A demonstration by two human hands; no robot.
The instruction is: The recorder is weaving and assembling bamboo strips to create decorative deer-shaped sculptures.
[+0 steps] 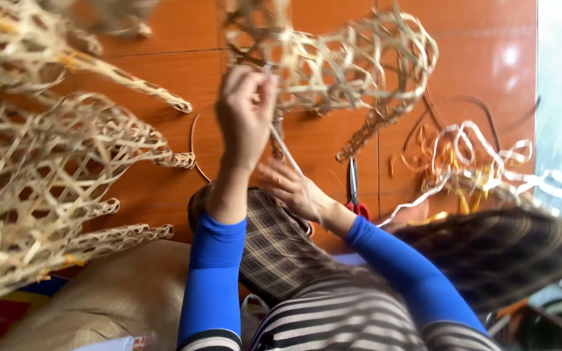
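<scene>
A person in blue sleeves (213,279) and a striped top is working a pale strip (289,159) over a tiled orange floor (164,78), seen from a camera worn on the head. The left hand (245,117), raised toward 12 o'clock, is pinching the upper end of the strip between closed fingertips, right against the lower edge of an open-weave basket frame (346,65) lying at 1 o'clock. The right hand (291,190), lower and near the middle of the view, is curling loosely around the strip's lower length; whether its fingers are fully closing on it cannot be told through the blur. The strip is running taut between the two hands, slanting from the upper hand down to the lower one. Just beside the right hand, toward 3 o'clock, a pair of red-handled scissors (354,192) is lying on the floor with its blades pointing to 12 o'clock. Farther out at 3 o'clock a loose tangle of white and yellow strips (482,162) is sprawling across the tiles, well apart from the hands. At 9 o'clock a large woven basket frame (47,182) is filling the left edge, with another woven piece (47,52) above it at 10 o'clock. A plaid cloth (274,247) is lying beneath the forearms, and a tan sack (112,299) is sitting at 7 o'clock.
</scene>
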